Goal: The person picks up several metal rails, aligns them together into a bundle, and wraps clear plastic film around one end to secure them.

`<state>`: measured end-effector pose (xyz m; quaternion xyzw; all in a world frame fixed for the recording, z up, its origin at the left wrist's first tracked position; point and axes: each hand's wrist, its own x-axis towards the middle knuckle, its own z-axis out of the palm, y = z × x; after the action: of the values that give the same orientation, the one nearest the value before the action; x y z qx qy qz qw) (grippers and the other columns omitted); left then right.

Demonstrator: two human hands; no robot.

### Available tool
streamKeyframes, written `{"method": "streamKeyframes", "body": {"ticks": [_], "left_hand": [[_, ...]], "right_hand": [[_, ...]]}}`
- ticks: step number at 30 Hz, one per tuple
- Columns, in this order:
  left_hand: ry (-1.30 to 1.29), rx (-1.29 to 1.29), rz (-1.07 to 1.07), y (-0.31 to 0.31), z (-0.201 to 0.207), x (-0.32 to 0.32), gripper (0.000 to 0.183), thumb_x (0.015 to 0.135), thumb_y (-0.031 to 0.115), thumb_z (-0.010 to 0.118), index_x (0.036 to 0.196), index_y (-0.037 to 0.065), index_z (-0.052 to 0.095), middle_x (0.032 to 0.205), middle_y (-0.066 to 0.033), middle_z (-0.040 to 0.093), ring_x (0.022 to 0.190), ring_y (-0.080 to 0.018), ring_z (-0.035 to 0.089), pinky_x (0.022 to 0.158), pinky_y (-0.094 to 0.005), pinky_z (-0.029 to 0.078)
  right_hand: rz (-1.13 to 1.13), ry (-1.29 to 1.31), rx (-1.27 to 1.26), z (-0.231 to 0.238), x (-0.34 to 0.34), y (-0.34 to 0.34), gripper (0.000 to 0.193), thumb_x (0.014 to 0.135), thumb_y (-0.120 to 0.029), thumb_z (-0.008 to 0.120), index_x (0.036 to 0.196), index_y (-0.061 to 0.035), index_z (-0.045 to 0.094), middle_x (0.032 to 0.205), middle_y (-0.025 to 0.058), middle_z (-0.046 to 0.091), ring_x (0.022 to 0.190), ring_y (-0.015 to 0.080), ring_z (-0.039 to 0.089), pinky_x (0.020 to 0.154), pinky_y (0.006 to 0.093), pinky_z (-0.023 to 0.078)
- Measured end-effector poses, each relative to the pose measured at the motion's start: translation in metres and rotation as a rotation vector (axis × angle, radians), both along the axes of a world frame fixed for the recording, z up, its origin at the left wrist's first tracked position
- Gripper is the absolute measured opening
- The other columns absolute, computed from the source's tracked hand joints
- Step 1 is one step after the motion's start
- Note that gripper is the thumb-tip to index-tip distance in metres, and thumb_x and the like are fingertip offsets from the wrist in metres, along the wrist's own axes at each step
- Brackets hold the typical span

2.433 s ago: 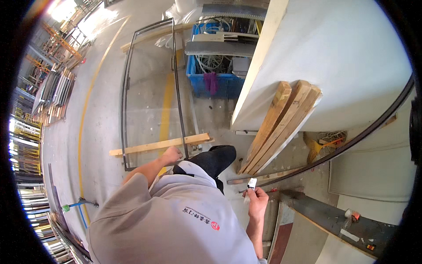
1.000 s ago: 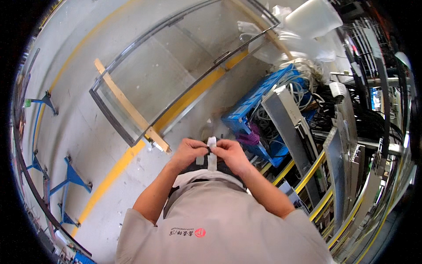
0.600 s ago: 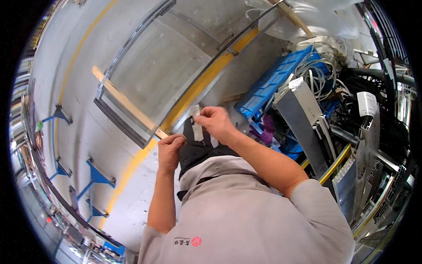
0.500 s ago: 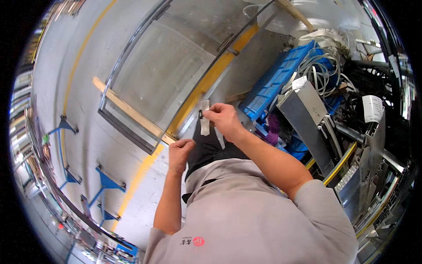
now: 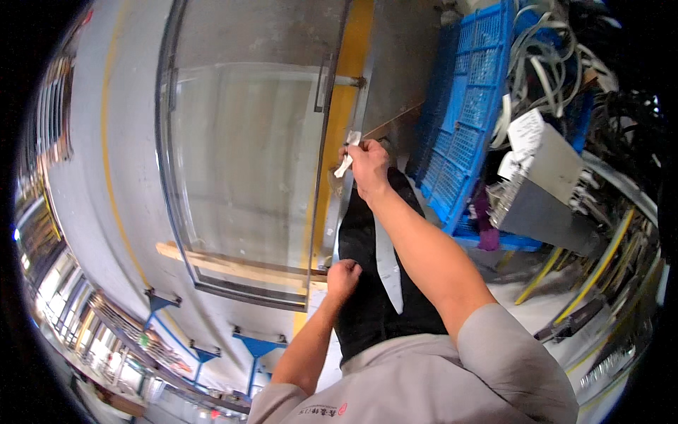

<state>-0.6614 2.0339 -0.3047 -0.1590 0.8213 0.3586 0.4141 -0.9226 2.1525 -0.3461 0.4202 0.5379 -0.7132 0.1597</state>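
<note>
A small white strip (image 5: 345, 167), which looks like paper or plastic with a dark bit at its middle, is pinched in the fingers of my right hand (image 5: 371, 168). That hand is stretched forward, over the yellow floor line (image 5: 357, 35) and above the right edge of a large glass panel in a dark frame (image 5: 240, 162). Closer to my body, my left hand (image 5: 343, 280) is closed in a fist beside my thigh, near the panel's lower right corner. Its fingertips are turned away, so I cannot see whether anything is in it.
A wooden batten (image 5: 233, 267) lies under the panel's near end. To the right stands a blue plastic crate (image 5: 466, 120) with pale coiled strips (image 5: 540, 71), a purple cloth (image 5: 486, 219) and grey metal profiles (image 5: 554, 212) around it. Blue stands (image 5: 258, 346) are at the lower left.
My view has turned, so the panel now stands more upright in it and the crate looks nearer. My right hand reaches further forward with the white strip; my left fist stays near my body.
</note>
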Motion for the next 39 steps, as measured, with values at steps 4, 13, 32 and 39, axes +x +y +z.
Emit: {"method": "streamKeyframes", "body": {"ticks": [4, 13, 32, 39], "left_hand": [[0.285, -0.014, -0.146, 0.019, -0.039, -0.022, 0.009, 0.079, 0.010, 0.067, 0.076, 0.003, 0.063, 0.079, -0.0170, 0.062, 0.080, -0.0384, 0.059, 0.070, -0.0480, 0.050], [0.159, -0.067, -0.486, 0.048, -0.087, -0.046, 0.014, 0.080, 0.018, 0.068, 0.080, 0.005, 0.061, 0.082, -0.0139, 0.061, 0.085, -0.0336, 0.059, 0.075, -0.0445, 0.049], [-0.096, -0.022, -0.481, 0.063, -0.093, -0.078, 0.035, 0.071, 0.017, 0.072, 0.104, 0.008, 0.065, 0.104, -0.0103, 0.064, 0.101, -0.0316, 0.061, 0.078, -0.0410, 0.054], [-0.027, -0.002, -0.480, 0.059, -0.098, -0.076, 0.031, 0.072, 0.018, 0.072, 0.100, 0.008, 0.064, 0.097, -0.0100, 0.063, 0.093, -0.0310, 0.061, 0.075, -0.0423, 0.053]], "right_hand": [[-0.214, -0.005, -0.042, -0.110, -0.040, -0.001, 0.010, 0.088, -0.006, 0.066, 0.087, -0.0007, 0.057, 0.085, 0.0084, 0.069, 0.075, 0.0144, 0.065, 0.068, 0.0277, 0.051], [-0.524, -0.041, -0.073, -0.226, -0.091, -0.009, 0.012, 0.083, -0.007, 0.076, 0.081, -0.0008, 0.066, 0.078, 0.0014, 0.065, 0.069, 0.0111, 0.056, 0.066, 0.0273, 0.045], [-0.206, 0.111, 0.078, -0.242, -0.105, -0.014, 0.015, 0.079, -0.011, 0.062, 0.076, 0.0033, 0.066, 0.071, 0.0197, 0.067, 0.069, 0.0347, 0.066, 0.067, 0.0437, 0.050], [-0.245, 0.128, 0.231, -0.238, -0.123, -0.008, 0.014, 0.083, -0.009, 0.062, 0.077, 0.0033, 0.062, 0.071, 0.0210, 0.066, 0.068, 0.0352, 0.066, 0.065, 0.0437, 0.050]]}}
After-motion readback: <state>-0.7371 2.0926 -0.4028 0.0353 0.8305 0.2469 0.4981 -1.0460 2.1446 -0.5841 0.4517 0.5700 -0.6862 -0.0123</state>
